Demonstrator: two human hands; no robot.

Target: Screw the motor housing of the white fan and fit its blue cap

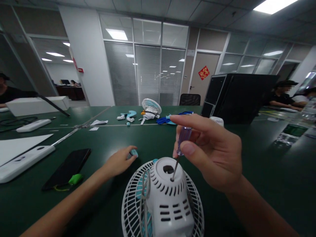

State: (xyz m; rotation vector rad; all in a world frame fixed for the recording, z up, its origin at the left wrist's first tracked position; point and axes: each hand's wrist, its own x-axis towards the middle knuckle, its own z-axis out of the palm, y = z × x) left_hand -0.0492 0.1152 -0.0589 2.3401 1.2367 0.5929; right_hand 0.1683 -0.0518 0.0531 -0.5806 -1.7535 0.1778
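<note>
Working at six o'clock, nearest, on a white fan (170, 196), set grille-side down on the green table (106, 141). Clamping a purple-handled screwdriver (184, 141) between thumb and fingers of the right hand (214, 154), at two o'clock from that fan, tip in a small hole (172, 179). Closing the left hand (119, 163) around a light-blue piece (134, 153), at ten o'clock. Probably turning a screw, too deep to see; calls next for a shaft in line and steady pressure. Showing beyond, near twelve, a second fan (151, 108) beside a blue bundle (163, 120).
</note>
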